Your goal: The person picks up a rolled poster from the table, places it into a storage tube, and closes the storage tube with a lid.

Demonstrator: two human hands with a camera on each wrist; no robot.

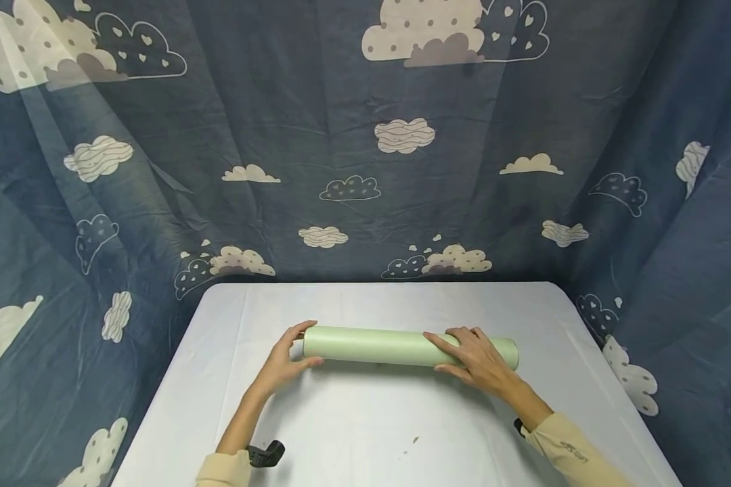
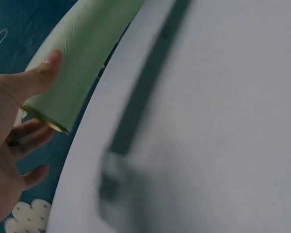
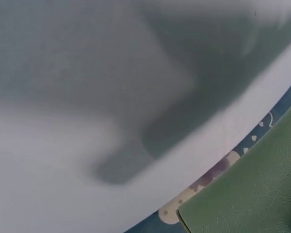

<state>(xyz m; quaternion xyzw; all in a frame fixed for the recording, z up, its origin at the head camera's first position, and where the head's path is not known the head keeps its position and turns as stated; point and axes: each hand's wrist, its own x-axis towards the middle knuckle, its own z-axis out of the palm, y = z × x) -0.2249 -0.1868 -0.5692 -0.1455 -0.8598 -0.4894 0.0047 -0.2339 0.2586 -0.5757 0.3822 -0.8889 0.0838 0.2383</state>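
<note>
A pale green roll with a lightly creased, leathery surface lies level across the middle of the head view. My left hand holds its left end, thumb along the near side and fingers round the far side. In the left wrist view the thumb is on the green surface, and other fingers spread past the end. My right hand grips the roll near its right end, with fingers over the top and thumb at the near side. Only the roll's end shows in the right wrist view, most of that hand being out of frame.
Beneath the roll is a white-covered table, with soft shadows of roll and hands on it. A few small dark specks dot its cover near the front. Dark blue curtains with cloud prints hang behind and at both sides.
</note>
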